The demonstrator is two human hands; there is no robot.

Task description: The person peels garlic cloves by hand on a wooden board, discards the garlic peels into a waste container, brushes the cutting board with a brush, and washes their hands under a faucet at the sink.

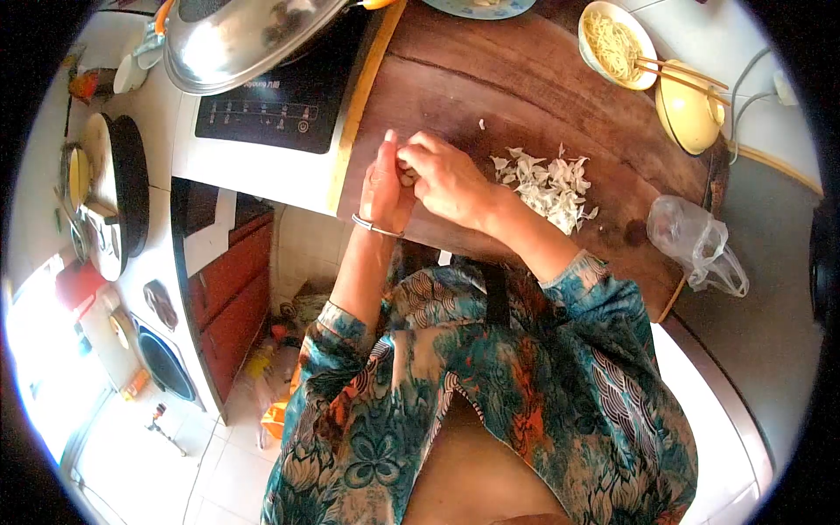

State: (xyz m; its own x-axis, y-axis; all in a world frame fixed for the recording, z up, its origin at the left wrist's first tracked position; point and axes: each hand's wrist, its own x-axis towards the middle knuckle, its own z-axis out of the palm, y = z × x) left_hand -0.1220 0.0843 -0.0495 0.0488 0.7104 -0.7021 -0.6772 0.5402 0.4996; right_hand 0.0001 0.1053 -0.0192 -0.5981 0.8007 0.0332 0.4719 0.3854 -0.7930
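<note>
While cloves (407, 178) are cupped by the left hand (382, 189) and pinched by the right hand (450, 182), light, firm, slippery handling is expected, sides best gripped

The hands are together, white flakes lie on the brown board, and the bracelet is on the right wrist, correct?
Not quite: the head view shows the bracelet on the left wrist. The left hand and right hand are together, and the white flakes lie on the brown board.
</note>
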